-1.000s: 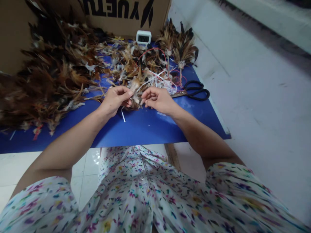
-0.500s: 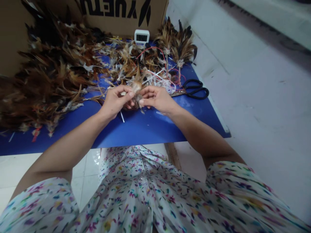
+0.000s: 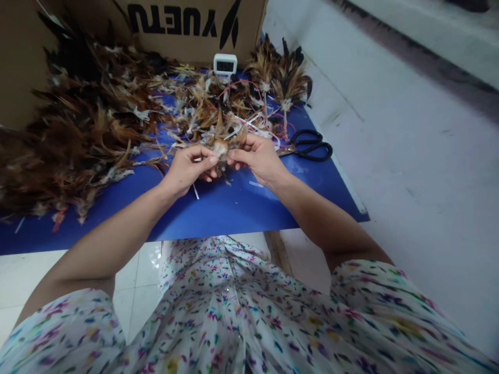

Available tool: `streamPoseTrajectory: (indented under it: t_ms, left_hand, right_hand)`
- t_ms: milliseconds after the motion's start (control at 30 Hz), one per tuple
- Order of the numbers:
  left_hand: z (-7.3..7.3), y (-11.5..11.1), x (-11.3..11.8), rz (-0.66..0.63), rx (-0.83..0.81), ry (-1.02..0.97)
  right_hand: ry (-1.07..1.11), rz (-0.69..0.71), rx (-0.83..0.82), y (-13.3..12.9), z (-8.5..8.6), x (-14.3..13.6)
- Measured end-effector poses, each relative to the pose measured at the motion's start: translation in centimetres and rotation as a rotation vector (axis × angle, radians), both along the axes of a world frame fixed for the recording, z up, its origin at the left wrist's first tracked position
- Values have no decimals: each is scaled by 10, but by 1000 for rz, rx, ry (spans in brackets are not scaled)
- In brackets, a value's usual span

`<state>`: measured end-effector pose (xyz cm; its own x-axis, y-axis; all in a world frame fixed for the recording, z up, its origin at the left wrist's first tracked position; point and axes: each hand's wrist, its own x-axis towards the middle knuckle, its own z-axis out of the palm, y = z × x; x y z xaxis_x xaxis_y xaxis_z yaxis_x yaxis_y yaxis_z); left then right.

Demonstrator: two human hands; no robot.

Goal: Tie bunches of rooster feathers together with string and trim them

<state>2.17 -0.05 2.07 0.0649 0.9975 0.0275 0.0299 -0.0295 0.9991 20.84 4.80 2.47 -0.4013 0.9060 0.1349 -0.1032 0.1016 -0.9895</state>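
My left hand [image 3: 194,167] pinches the pale base of a small feather bunch [image 3: 220,147] between thumb and fingers, low over the blue tabletop [image 3: 218,213]. Close beside it, my right hand [image 3: 257,157] has thumb and forefinger closed on brownish feathers [image 3: 238,139] at the right side of the same bunch. The fingertips hide part of the quills. Right behind my hands lie loose brown and cream feathers [image 3: 198,109] and a tangle of white strips [image 3: 255,123] with red string [image 3: 249,82].
Black-handled scissors [image 3: 312,145] lie to the right. A large heap of brown feathers [image 3: 78,124] covers the left. At the back stand a white digital clock [image 3: 225,64], a cardboard box [image 3: 187,39] and tied feather bundles [image 3: 286,83]. A wall [image 3: 409,135] borders the table's right.
My right hand has shifted slightly up and right, and its fingers now hold feathers raised beside the bunch. My left hand keeps its pinch. The view has tilted slightly.
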Motion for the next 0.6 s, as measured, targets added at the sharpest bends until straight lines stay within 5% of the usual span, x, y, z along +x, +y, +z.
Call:
streamPoseTrajectory:
  t_ms: [600]
  left_hand:
    - [2, -2, 3, -38, -14, -26]
  right_hand:
    - [4, 89, -45, -1, -6, -2]
